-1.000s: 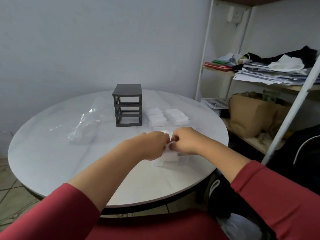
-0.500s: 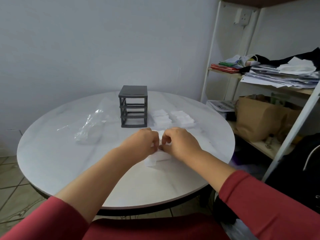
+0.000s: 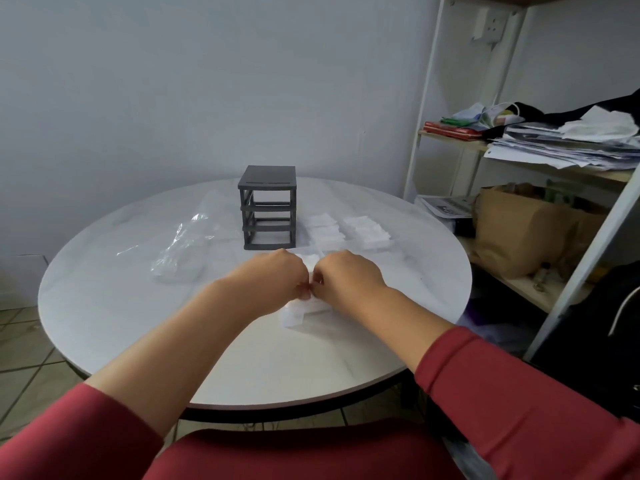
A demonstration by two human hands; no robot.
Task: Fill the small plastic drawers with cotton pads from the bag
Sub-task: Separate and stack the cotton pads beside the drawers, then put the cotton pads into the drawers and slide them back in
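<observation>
Clear drawer [image 3: 295,315] lies under my left hand [image 3: 273,276] and right hand [image 3: 349,279], fingertips meeting, both pinching white pads [image 3: 310,262] near the rack [image 3: 268,207].

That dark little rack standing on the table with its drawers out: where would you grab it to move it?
Probably the flat top slab, pinched across its left and right edges, coming from above. The dark rack stands upright on the table, and below the top it is only thin rails and open slots.
</observation>
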